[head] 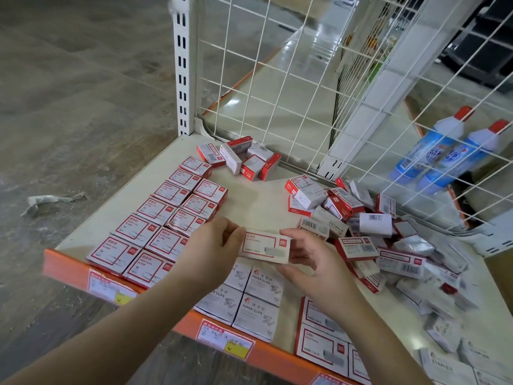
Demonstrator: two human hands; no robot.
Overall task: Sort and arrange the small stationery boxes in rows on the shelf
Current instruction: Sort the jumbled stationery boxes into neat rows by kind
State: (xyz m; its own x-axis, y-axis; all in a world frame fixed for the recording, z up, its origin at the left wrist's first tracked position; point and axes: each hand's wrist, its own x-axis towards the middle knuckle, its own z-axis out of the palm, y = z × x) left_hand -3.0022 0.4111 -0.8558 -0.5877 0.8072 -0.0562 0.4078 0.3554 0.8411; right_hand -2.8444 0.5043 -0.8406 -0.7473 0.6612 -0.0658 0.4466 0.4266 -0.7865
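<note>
A white staple box with a red frame (pixel 265 247) hangs above the cream shelf (pixel 255 201), pinched at its left end by my left hand (pixel 213 247) and at its right end by my right hand (pixel 308 258). Red-and-white paper clip boxes (pixel 163 218) lie in two neat rows at the left. White paper clip boxes (pixel 249 298) sit under my hands by the front edge. Matching staple boxes (pixel 322 343) lie flat at the front right. A loose heap of boxes (pixel 369 229) covers the right side.
A smaller cluster of boxes (pixel 241 158) lies at the back near the white upright post (pixel 184 65). White wire mesh (pixel 277 65) walls the back and right. Two blue bottles (pixel 444 151) lie behind the mesh. The orange front rail (pixel 72 266) carries price labels.
</note>
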